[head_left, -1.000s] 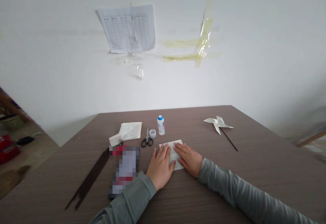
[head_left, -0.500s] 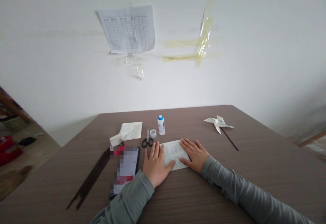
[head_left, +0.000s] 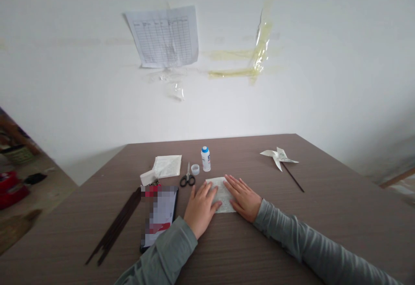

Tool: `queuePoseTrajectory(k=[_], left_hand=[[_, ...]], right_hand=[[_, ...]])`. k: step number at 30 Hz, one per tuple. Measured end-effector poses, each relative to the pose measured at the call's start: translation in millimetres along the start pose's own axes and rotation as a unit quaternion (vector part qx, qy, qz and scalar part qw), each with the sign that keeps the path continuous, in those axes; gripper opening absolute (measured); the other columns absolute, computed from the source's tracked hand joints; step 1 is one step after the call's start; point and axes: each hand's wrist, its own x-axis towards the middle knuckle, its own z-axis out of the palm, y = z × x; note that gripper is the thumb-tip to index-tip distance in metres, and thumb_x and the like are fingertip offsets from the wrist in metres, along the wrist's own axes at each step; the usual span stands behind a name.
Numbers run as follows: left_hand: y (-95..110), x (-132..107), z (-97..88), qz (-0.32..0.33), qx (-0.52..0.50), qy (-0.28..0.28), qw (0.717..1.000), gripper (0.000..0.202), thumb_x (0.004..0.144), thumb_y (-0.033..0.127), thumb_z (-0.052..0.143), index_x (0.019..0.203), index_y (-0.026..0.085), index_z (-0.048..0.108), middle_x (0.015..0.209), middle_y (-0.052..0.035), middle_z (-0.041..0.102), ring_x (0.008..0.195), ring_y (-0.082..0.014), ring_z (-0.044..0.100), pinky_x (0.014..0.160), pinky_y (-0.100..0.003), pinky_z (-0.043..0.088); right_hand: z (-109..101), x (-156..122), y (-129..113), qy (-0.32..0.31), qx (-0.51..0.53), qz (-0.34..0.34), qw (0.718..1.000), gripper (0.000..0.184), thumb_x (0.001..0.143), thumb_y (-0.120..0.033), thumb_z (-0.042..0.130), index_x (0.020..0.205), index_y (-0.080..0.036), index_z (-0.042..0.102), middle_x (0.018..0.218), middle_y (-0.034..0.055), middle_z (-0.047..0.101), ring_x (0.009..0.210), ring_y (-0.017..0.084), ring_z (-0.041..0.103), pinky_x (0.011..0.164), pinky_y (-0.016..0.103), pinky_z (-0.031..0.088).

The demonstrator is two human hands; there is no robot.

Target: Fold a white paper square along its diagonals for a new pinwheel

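A printed sheet of paper (head_left: 223, 196) lies flat on the brown table, partly covered by both hands. My left hand (head_left: 201, 209) rests on its left edge with fingers stretched out. Flat across its right side lies my right hand (head_left: 244, 196), fingers extended and pointing away to the left. Just beyond the left hand are black-handled scissors (head_left: 187, 179), a small clear round cap (head_left: 195, 169) and a white bottle with a blue top (head_left: 205, 159). Neither hand grips anything.
A phone (head_left: 160, 218) lies left of my left arm, beside a bundle of dark sticks (head_left: 115, 224). Stacked paper squares (head_left: 167, 166) are at the back left. A paper pinwheel on a stick (head_left: 278, 157) lies at the back right. A white wall (head_left: 227, 112) stands behind the table.
My right hand has slid slightly left over the paper, and my left fingers now lie further onto it. Less of the sheet shows between the hands.
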Motion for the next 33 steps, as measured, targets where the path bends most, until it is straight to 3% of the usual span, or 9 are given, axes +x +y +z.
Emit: queuePoseTrajectory(k=[4, 8, 12, 18, 23, 26, 31, 33], left_hand=[[5.2, 1.9, -4.9, 0.014, -0.014, -0.034, 0.999, 0.053, 0.128, 0.024, 0.07, 0.179, 0.028, 0.083, 0.191, -0.0198, 0.075, 0.182, -0.0458, 0.068, 0.152, -0.08, 0.052], [6.4, -0.4, -4.9, -0.015, -0.005, -0.04, 0.999, 0.061, 0.127, 0.024, 0.066, 0.186, 0.036, 0.077, 0.195, -0.0136, 0.071, 0.188, -0.0474, 0.061, 0.152, -0.089, 0.046], [3.2, -2.5, -4.8, -0.05, 0.011, -0.027, 0.998, 0.062, 0.125, 0.028, 0.066, 0.187, 0.034, 0.077, 0.197, -0.015, 0.069, 0.188, -0.0502, 0.06, 0.153, -0.09, 0.046], [-6.1, -0.2, -8.0, -0.077, 0.031, 0.011, 0.997, 0.055, 0.127, 0.028, 0.062, 0.176, 0.035, 0.086, 0.192, -0.017, 0.075, 0.184, -0.0493, 0.064, 0.149, -0.084, 0.054], [-9.2, 4.9, -8.2, -0.023, -0.013, 0.021, 0.999, 0.059, 0.121, 0.011, 0.065, 0.172, 0.03, 0.087, 0.188, -0.0154, 0.079, 0.178, -0.041, 0.072, 0.15, -0.071, 0.059], [-8.8, 6.1, -7.7, 0.019, -0.066, -0.004, 0.998, 0.059, 0.118, 0.003, 0.064, 0.162, 0.031, 0.092, 0.178, -0.0122, 0.087, 0.171, -0.0354, 0.08, 0.149, -0.065, 0.062], [-5.0, 3.7, -14.8, 0.031, -0.111, -0.043, 0.992, 0.045, 0.12, 0.02, 0.079, 0.161, 0.03, 0.094, 0.18, -0.0144, 0.084, 0.173, -0.0387, 0.079, 0.151, -0.069, 0.059], [-3.5, 2.8, -20.0, 0.029, -0.118, -0.064, 0.99, 0.05, 0.116, 0.029, 0.091, 0.167, 0.028, 0.091, 0.185, -0.0167, 0.079, 0.178, -0.042, 0.074, 0.153, -0.073, 0.055]], right_hand=[[-11.1, 1.0, 1.6, -0.047, 0.039, -0.027, 0.998, 0.077, 0.114, -0.031, 0.075, 0.19, -0.035, 0.073, 0.194, 0.0111, 0.07, 0.181, 0.043, 0.069, 0.152, 0.063, 0.058], [-19.4, -3.4, 2.9, -0.054, 0.043, 0.007, 0.998, 0.072, 0.114, -0.039, 0.081, 0.186, -0.038, 0.077, 0.193, 0.0102, 0.072, 0.178, 0.045, 0.071, 0.15, 0.066, 0.059], [-16.3, -8.6, 2.1, -0.066, 0.04, 0.033, 0.996, 0.072, 0.114, -0.041, 0.083, 0.186, -0.042, 0.077, 0.193, 0.0085, 0.072, 0.178, 0.047, 0.071, 0.153, 0.07, 0.055], [-13.0, -9.6, 21.7, -0.064, 0.035, 0.039, 0.997, 0.068, 0.105, -0.032, 0.09, 0.172, -0.043, 0.089, 0.182, 0.01, 0.083, 0.157, 0.045, 0.086, 0.152, 0.079, 0.052], [-19.9, -9.5, 42.8, -0.07, 0.079, 0.018, 0.994, 0.059, 0.097, -0.031, 0.102, 0.155, -0.037, 0.098, 0.167, 0.0158, 0.091, 0.154, 0.047, 0.087, 0.149, 0.086, 0.051], [-20.9, -8.9, 48.3, -0.084, 0.092, 0.007, 0.992, 0.067, 0.09, -0.029, 0.111, 0.155, -0.029, 0.098, 0.165, 0.0203, 0.091, 0.153, 0.048, 0.087, 0.148, 0.081, 0.055], [-18.1, -9.2, 53.0, -0.081, 0.093, -0.001, 0.992, 0.074, 0.087, -0.031, 0.116, 0.159, -0.03, 0.097, 0.167, 0.0199, 0.089, 0.152, 0.047, 0.086, 0.142, 0.066, 0.064], [-17.2, -9.4, 54.7, -0.077, 0.091, -0.005, 0.993, 0.074, 0.086, -0.035, 0.117, 0.158, -0.032, 0.098, 0.166, 0.0181, 0.09, 0.147, 0.046, 0.087, 0.137, 0.066, 0.068]])
